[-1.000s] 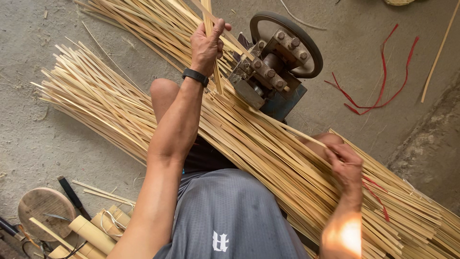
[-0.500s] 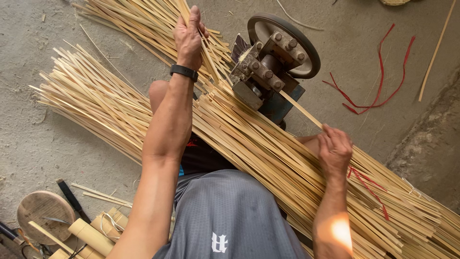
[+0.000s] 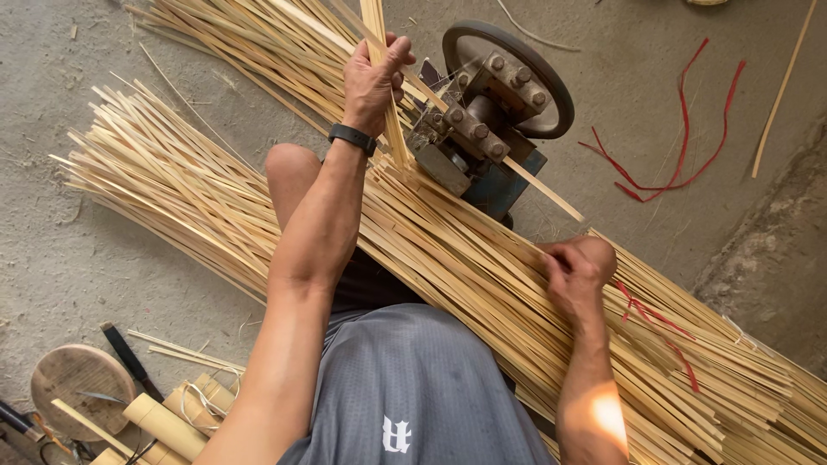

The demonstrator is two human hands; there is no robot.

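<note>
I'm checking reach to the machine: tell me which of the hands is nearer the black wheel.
Left. The left hand grips a bamboo strip close beside the black wheel. The right hand rests lower down on the strip bundle, clearly farther away.

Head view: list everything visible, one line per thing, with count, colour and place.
bamboo strips: too many to count, pale yellow, a long bundle lying across the lap, fanned out on the floor at left
splitting machine: one, dark metal with a black wheel, upper middle, a strip passing through it
red cords: a few, on the concrete at right
bamboo tube pieces: several, tan, lower left
round wooden block: one, brown, lower left
knife: one, dark, beside the block
watch: one, black, left wrist
left hand: gripping a strip near the machine
right hand: resting on the bundle
</note>
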